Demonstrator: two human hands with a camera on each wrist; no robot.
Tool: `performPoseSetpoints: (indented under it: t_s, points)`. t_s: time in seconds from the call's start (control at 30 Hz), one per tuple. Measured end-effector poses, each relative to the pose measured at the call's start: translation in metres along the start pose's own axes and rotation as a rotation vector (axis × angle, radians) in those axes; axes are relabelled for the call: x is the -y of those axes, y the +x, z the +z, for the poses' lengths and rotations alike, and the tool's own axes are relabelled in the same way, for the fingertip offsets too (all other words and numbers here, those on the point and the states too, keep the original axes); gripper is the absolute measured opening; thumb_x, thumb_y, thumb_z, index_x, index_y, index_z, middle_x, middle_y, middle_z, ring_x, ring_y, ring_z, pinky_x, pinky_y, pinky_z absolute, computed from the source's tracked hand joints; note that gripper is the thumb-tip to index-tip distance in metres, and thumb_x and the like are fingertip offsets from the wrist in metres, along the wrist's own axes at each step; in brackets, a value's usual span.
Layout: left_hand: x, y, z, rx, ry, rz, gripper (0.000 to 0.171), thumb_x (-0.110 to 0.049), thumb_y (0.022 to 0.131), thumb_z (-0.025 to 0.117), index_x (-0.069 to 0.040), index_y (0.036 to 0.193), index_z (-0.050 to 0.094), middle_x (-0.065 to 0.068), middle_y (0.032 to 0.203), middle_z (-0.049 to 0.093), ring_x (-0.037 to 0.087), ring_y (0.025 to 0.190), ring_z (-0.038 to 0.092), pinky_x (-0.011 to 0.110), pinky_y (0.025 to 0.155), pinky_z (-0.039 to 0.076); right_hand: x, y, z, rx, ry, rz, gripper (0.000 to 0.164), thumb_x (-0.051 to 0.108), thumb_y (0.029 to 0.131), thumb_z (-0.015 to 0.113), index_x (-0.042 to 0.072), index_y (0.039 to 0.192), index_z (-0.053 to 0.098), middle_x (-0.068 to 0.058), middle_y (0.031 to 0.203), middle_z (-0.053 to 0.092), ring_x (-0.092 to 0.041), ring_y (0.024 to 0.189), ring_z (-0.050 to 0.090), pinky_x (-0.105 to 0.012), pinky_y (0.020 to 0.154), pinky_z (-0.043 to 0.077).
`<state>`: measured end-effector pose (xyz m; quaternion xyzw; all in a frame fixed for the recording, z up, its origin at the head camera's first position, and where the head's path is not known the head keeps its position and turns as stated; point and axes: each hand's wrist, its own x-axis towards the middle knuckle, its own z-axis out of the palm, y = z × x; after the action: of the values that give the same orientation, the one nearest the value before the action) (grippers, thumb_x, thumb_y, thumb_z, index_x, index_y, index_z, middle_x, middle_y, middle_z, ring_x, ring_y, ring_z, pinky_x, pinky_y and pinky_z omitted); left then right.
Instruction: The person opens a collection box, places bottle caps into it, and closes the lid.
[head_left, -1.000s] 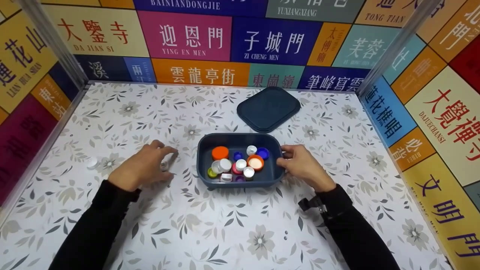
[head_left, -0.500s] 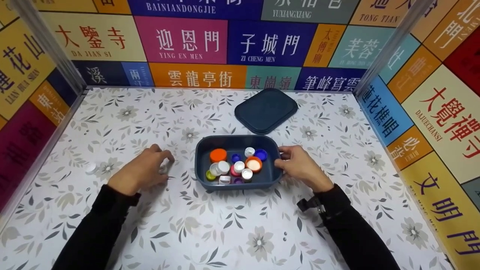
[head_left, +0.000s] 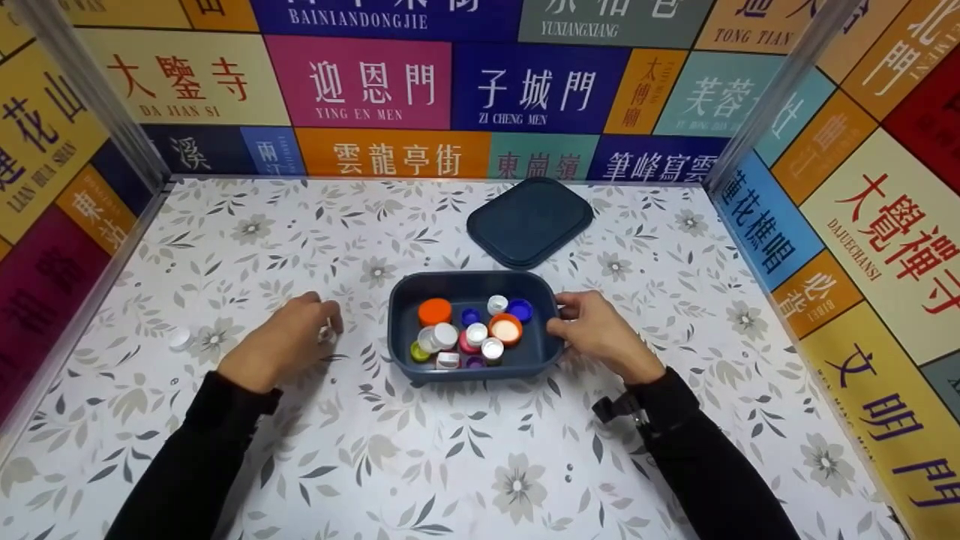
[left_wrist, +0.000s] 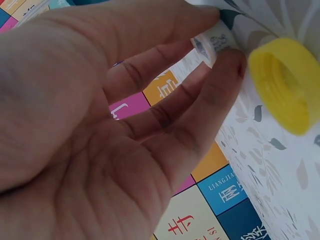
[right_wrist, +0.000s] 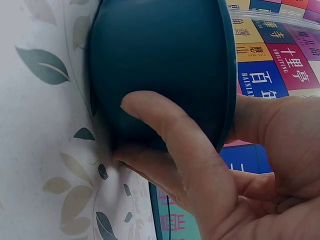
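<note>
My left hand (head_left: 281, 341) hovers close over the table, left of the box. Between thumb and a fingertip it pinches a small white bottle cap (left_wrist: 215, 45). A yellow bottle cap (left_wrist: 282, 85) lies on the cloth right by those fingertips in the left wrist view; my hand hides it from the head view. With its thumb pressed to the outer wall, my right hand (head_left: 604, 330) holds the right end of a dark blue plastic box (head_left: 472, 373). Several bottle caps, orange, white, blue, red, green and purple, lie inside, such as an orange cap (head_left: 435, 310).
Behind the box lies its dark blue lid (head_left: 530, 223), flat on the table. Another white cap (head_left: 180, 339) sits at the left, beyond my left wrist. A leaf-patterned cloth (head_left: 517, 480) covers the table. Printed panels (head_left: 375, 82) stand at the back and both sides.
My left fingers have drawn together on the small white cap, where they were spread around it a second ago. The right hand keeps its hold on the box. The head view has shifted slightly.
</note>
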<state>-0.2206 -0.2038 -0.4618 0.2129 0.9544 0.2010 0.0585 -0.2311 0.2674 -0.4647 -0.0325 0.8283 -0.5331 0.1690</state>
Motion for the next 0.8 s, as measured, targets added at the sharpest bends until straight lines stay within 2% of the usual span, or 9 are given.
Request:
performPoseSetpoints:
  t_s: [0.1, 0.37, 0.5, 0.6, 0.8]
  points:
    - [0.0, 0.0, 0.001, -0.028, 0.009, 0.033, 0.02, 0.008, 0.091, 0.084, 0.0, 0.108, 0.079, 0.02, 0.102, 0.07, 0.033, 0.092, 0.07, 0.051, 0.086, 0.067, 0.0, -0.001, 0.0, 0.001, 0.005, -0.007, 0.052, 0.0, 0.103, 0.064, -0.005, 0.154, 0.069, -0.031, 0.131, 0.083, -0.02, 0.088, 0.081, -0.03, 0.065, 0.07]
    - [-0.002, 0.0, 0.001, -0.021, 0.011, 0.012, 0.02, 0.007, 0.092, 0.085, 0.0, 0.11, 0.08, 0.021, 0.103, 0.07, 0.033, 0.093, 0.071, 0.053, 0.088, 0.068, 0.0, 0.0, 0.002, 0.0, 0.007, -0.013, 0.054, 0.001, 0.103, 0.065, -0.007, 0.157, 0.066, -0.032, 0.135, 0.081, -0.02, 0.092, 0.082, -0.024, 0.067, 0.068]
    - [-0.003, 0.0, 0.0, -0.032, 0.007, 0.01, 0.018, 0.007, 0.093, 0.084, -0.001, 0.109, 0.08, 0.02, 0.102, 0.07, 0.032, 0.091, 0.069, 0.051, 0.084, 0.067, 0.001, 0.0, 0.002, 0.006, 0.006, 0.004, 0.055, 0.001, 0.104, 0.065, -0.006, 0.158, 0.065, -0.032, 0.138, 0.08, -0.022, 0.094, 0.083, -0.029, 0.069, 0.072]
    - [-0.006, 0.002, -0.001, -0.067, 0.003, 0.022, 0.018, 0.007, 0.094, 0.083, 0.001, 0.111, 0.079, 0.02, 0.101, 0.069, 0.03, 0.089, 0.067, 0.048, 0.081, 0.066, 0.002, -0.001, 0.001, 0.003, 0.001, 0.008, 0.055, 0.001, 0.104, 0.065, -0.005, 0.158, 0.066, -0.032, 0.138, 0.08, -0.023, 0.093, 0.083, -0.035, 0.069, 0.074]
    - [-0.015, 0.006, -0.002, -0.171, 0.025, 0.102, 0.018, 0.006, 0.095, 0.086, 0.002, 0.111, 0.077, 0.018, 0.097, 0.066, 0.03, 0.084, 0.067, 0.047, 0.075, 0.064, 0.0, 0.0, 0.001, 0.002, -0.006, 0.002, 0.053, 0.001, 0.104, 0.064, -0.006, 0.157, 0.066, -0.032, 0.136, 0.081, -0.022, 0.089, 0.083, -0.035, 0.066, 0.073]
